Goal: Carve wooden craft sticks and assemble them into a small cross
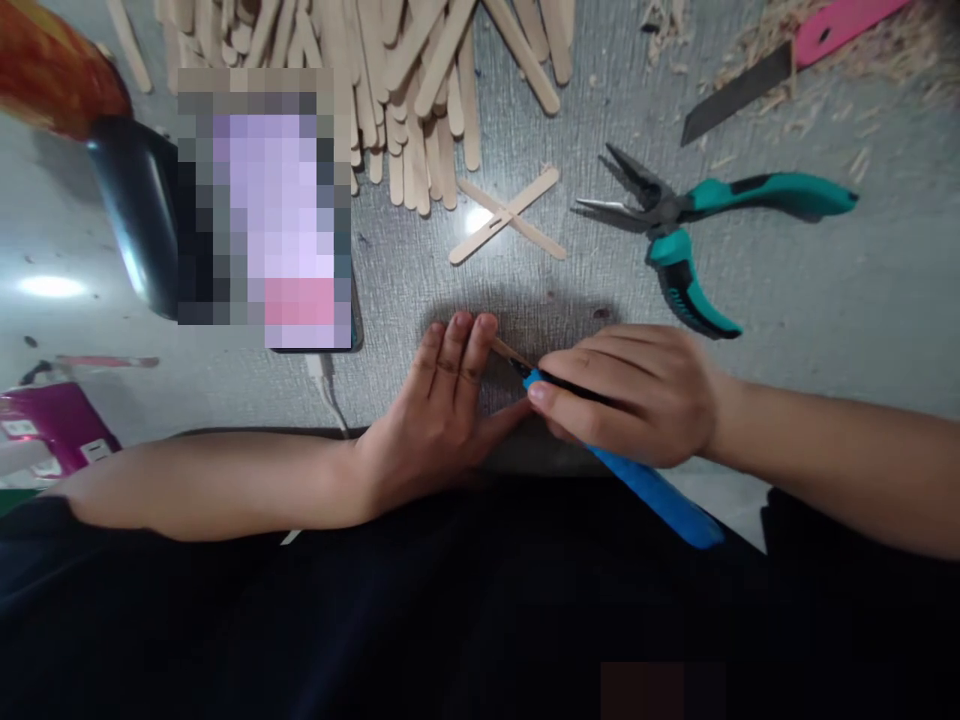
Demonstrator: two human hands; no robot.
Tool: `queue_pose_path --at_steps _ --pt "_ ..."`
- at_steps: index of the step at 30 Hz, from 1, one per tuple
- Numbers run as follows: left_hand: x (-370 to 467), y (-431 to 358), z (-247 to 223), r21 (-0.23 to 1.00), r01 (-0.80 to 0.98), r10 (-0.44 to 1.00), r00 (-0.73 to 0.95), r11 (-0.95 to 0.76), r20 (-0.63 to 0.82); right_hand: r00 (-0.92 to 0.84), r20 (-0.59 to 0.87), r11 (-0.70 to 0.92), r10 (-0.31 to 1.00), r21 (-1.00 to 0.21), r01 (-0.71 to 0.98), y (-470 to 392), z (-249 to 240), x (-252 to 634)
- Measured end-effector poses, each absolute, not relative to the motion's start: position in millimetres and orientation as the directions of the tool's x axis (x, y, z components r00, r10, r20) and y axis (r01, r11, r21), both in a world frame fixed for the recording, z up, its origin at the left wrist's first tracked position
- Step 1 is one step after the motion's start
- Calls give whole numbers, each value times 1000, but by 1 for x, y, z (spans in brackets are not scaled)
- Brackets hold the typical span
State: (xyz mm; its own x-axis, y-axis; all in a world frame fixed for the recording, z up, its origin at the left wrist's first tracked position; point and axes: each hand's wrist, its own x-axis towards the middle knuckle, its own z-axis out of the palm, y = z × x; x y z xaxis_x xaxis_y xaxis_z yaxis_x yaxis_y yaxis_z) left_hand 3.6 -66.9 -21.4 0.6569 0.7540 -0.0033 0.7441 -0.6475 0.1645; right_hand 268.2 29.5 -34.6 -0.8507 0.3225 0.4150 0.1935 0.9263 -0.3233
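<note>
My left hand (450, 395) lies over the table, its fingers close together and its thumb stretched toward the right hand. It holds a wooden craft stick (507, 349), of which only a short piece shows beside the index fingertip. My right hand (630, 395) is closed around a slim blue-and-black handled tool (652, 497). The tool's dark tip meets the stick; its exact kind is hidden by the fingers. Just beyond my hands lie two crossed craft sticks (504, 216), one with a small slot near the crossing.
A heap of craft sticks (420, 110) spreads at the back. Teal-handled long-nose pliers (667, 215) lie open at right, near a pink-handled blade (795, 55) and wood shavings. A blurred phone (292, 220) with a cable (324, 385), a black-ended object (135, 210) and a purple packet (60, 425) are at left.
</note>
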Motion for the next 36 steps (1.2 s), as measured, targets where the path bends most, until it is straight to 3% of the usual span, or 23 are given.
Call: queue_pose_path --at_steps 5,11,22,26,30,36 --pt "2 -65 -18 178 716 714 695 -675 -85 -844 437 939 310 -281 199 32 -32 266" --pt "1 -66 -22 181 715 718 694 -676 -59 -852 470 963 232 -235 133 38 -24 262" --pt "2 -64 -21 167 716 712 696 -678 -94 -819 471 920 328 -357 163 35 -24 263" --pt "2 -66 -24 221 716 716 691 -662 -96 -741 510 843 437 -520 139 39 -28 261" --pt "-1 -60 -26 291 696 703 704 -657 -98 -694 378 626 612 -769 133 45 -26 259" --pt "-13 -25 -31 479 512 588 809 -714 12 -582 302 540 755 -790 291 39 -26 275"
